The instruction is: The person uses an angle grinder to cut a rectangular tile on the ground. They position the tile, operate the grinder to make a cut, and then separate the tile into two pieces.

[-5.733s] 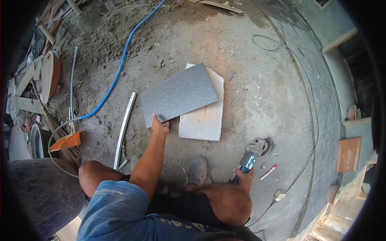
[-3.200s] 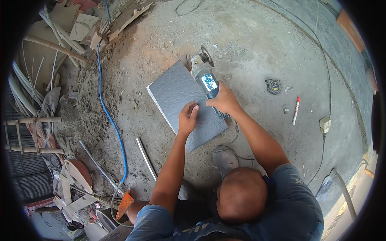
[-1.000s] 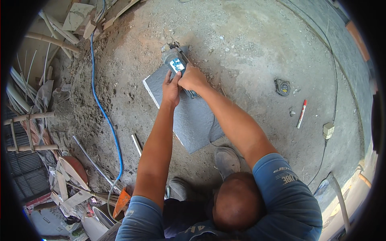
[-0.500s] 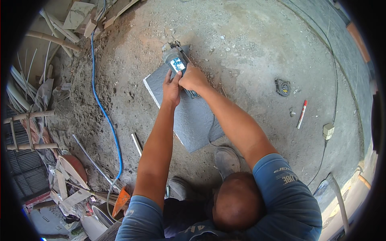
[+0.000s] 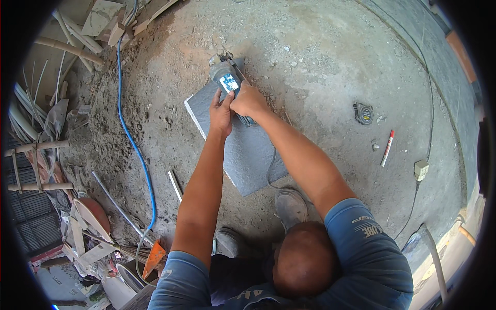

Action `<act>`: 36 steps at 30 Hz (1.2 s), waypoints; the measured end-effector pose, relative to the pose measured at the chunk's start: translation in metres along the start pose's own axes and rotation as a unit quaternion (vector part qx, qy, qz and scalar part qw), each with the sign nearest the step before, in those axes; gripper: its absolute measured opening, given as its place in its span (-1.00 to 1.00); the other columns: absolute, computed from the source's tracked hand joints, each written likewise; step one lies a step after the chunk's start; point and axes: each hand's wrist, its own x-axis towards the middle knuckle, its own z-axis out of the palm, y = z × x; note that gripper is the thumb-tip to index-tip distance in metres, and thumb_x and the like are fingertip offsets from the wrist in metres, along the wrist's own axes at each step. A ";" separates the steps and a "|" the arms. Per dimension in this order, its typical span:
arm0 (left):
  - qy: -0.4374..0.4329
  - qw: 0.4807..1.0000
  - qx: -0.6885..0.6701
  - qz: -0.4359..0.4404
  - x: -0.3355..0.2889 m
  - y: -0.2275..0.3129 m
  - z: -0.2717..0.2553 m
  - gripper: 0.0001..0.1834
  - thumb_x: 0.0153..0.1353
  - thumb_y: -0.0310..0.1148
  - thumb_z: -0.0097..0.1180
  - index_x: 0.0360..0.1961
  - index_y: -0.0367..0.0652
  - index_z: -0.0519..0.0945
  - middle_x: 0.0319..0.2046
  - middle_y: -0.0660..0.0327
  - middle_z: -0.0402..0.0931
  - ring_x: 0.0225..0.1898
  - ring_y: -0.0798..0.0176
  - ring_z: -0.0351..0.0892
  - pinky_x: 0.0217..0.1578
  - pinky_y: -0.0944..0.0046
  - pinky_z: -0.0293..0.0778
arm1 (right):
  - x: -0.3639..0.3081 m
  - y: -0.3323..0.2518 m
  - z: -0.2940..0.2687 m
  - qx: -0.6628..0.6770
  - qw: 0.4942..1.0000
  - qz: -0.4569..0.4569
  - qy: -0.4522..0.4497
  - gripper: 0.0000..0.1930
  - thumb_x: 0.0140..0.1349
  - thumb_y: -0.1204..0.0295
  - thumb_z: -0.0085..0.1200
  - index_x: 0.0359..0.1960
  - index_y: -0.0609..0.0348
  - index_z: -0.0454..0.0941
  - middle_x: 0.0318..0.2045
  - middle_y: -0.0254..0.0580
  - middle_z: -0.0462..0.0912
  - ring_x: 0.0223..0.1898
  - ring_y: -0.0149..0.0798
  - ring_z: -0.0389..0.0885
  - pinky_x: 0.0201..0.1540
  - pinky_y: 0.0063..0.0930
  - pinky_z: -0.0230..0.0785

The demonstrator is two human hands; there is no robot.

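A grey-blue handheld power cutter [image 5: 223, 71] with a white-and-blue label rests at the far end of a dark grey textured slab [image 5: 253, 155], which lies tilted on the floor. My right hand [image 5: 249, 101] is closed around the cutter's right side. On its near left side, my left hand [image 5: 220, 117] grips with thumb and fingers. The cutter's blade and underside are hidden. Its dark cord [image 5: 271, 165] runs back over the slab towards my shoes [image 5: 291, 206].
To the right lie a tape measure [image 5: 363, 113], a red-capped marker [image 5: 387, 148] and a cord connector [image 5: 421, 170]. A blue hose [image 5: 135, 147] curves down the left, beside a thin pipe [image 5: 119, 206] and a white strip [image 5: 175, 186]. Scrap, bamboo poles and an orange scoop-like piece [image 5: 153, 257] crowd the far left.
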 end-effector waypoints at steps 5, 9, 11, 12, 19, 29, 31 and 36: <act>0.003 1.000 0.000 0.004 0.001 -0.002 0.002 -0.08 0.24 -0.35 0.27 0.45 -0.31 -0.06 0.14 -0.02 0.43 0.08 0.14 0.52 0.11 0.14 0.43 | 0.006 0.005 0.003 -0.007 1.000 0.002 0.003 -0.42 0.11 0.22 0.14 0.09 0.36 0.35 0.01 0.27 0.58 0.07 0.18 0.58 0.11 -0.07 0.44; -0.003 1.000 -0.006 0.005 0.001 -0.001 -0.001 -0.08 0.25 -0.36 0.27 0.45 -0.31 -0.06 0.15 -0.03 0.42 0.08 0.13 0.52 0.11 0.14 0.44 | 0.003 0.001 0.002 -0.009 1.000 0.000 -0.004 -0.42 0.11 0.21 0.13 0.09 0.36 0.35 0.03 0.27 0.56 0.08 0.17 0.58 0.11 -0.08 0.44; -0.001 1.000 -0.006 0.001 0.000 -0.001 -0.001 -0.08 0.24 -0.36 0.27 0.45 -0.31 -0.06 0.16 -0.03 0.42 0.09 0.13 0.52 0.11 0.14 0.43 | 0.002 0.001 0.001 -0.007 1.000 0.003 -0.007 -0.42 0.11 0.21 0.13 0.09 0.37 0.34 0.03 0.27 0.56 0.08 0.17 0.58 0.11 -0.09 0.45; 0.002 1.000 -0.005 -0.002 -0.001 0.000 0.000 -0.08 0.24 -0.36 0.27 0.45 -0.31 -0.06 0.16 -0.03 0.42 0.09 0.13 0.51 0.12 0.14 0.43 | 0.002 0.001 0.000 -0.004 1.000 0.005 -0.011 -0.41 0.11 0.20 0.13 0.09 0.37 0.34 0.03 0.27 0.56 0.08 0.17 0.57 0.11 -0.09 0.45; 0.003 1.000 -0.002 -0.005 -0.003 0.000 0.003 -0.07 0.24 -0.36 0.28 0.45 -0.31 -0.06 0.16 -0.05 0.42 0.11 0.12 0.50 0.13 0.12 0.42 | 0.005 0.005 0.005 -0.012 1.000 -0.001 0.001 -0.41 0.12 0.21 0.12 0.09 0.37 0.34 0.02 0.27 0.57 0.07 0.16 0.58 0.10 -0.08 0.45; -0.001 1.000 -0.010 0.004 0.000 -0.002 0.000 -0.08 0.23 -0.36 0.28 0.45 -0.32 -0.04 0.13 -0.05 0.44 0.08 0.12 0.53 0.12 0.11 0.43 | 0.006 0.005 0.007 -0.018 1.000 -0.001 0.001 -0.42 0.12 0.22 0.11 0.09 0.37 0.33 0.01 0.27 0.57 0.07 0.17 0.58 0.10 -0.08 0.45; -0.001 1.000 -0.009 0.004 0.000 -0.003 0.000 -0.09 0.23 -0.36 0.28 0.45 -0.32 -0.03 0.13 -0.05 0.45 0.07 0.12 0.53 0.11 0.11 0.44 | 0.006 0.005 0.006 -0.017 1.000 -0.003 0.002 -0.43 0.12 0.23 0.11 0.09 0.37 0.33 0.01 0.28 0.57 0.07 0.17 0.58 0.10 -0.08 0.45; 0.006 1.000 -0.009 0.004 -0.001 -0.005 -0.001 -0.10 0.23 -0.36 0.29 0.44 -0.31 -0.01 0.13 -0.04 0.45 0.07 0.11 0.53 0.09 0.13 0.45 | 0.002 0.006 0.005 0.001 1.000 -0.005 -0.001 -0.38 0.10 0.23 0.13 0.12 0.43 0.33 -0.01 0.36 0.57 0.06 0.22 0.57 0.11 -0.07 0.44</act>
